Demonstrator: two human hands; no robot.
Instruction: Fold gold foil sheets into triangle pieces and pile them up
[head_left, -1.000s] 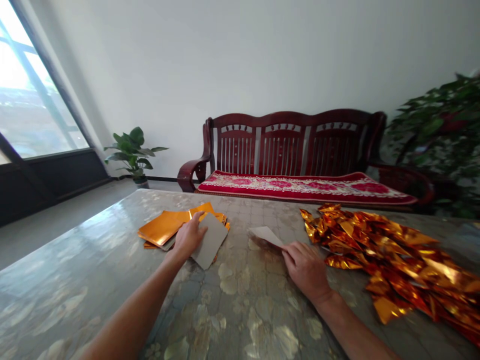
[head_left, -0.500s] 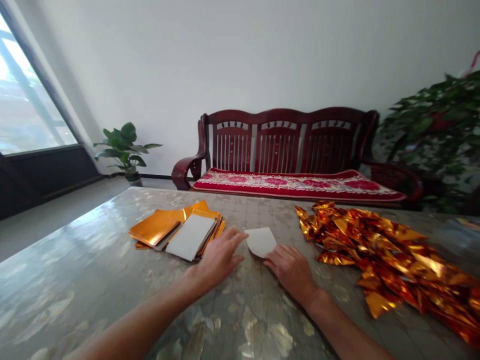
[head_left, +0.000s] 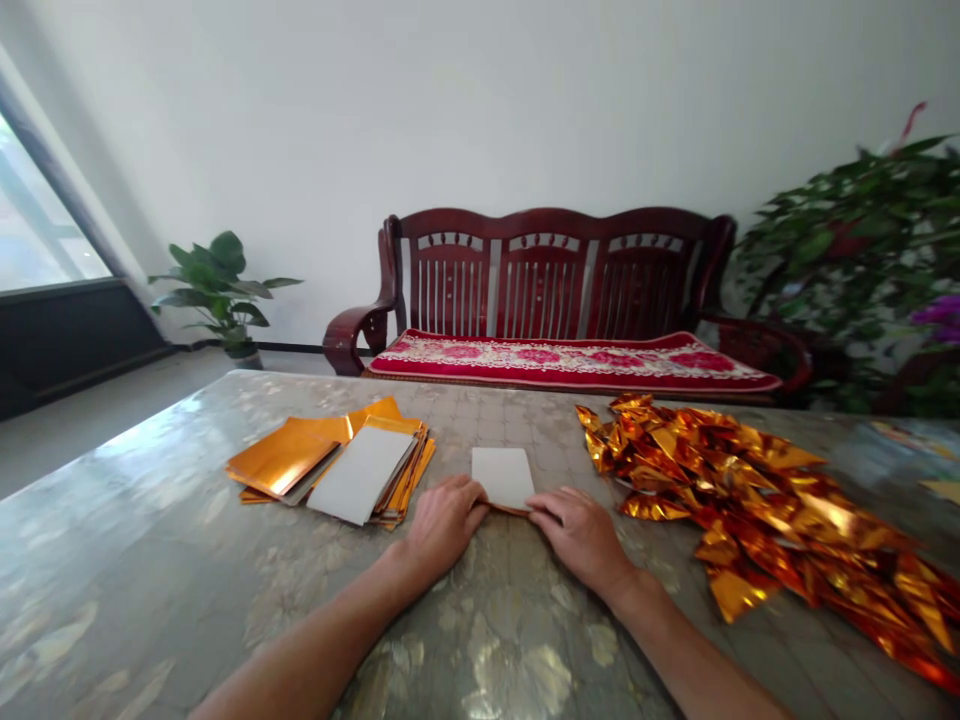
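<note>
A small sheet of paper lies on the table in front of me, its pale side up and its near edge slightly raised. My left hand pinches the near left corner between thumb and fingers. At the near right corner my right hand grips the same sheet, its fingers closed. To the left is a loose stack of gold foil paper, with a pale-backed sheet on top. On the right lies a heap of folded gold foil pieces, apart from my right hand.
The table has a glossy floral cover. Behind it stands a wooden bench with a red patterned cushion. A potted plant is at the left, a leafy plant at the right. A clear plastic item sits at the table's right.
My left hand has come down onto the near left corner of the sheet. The sheet now lies straighter, held at both near corners. The view has shifted slightly right.
</note>
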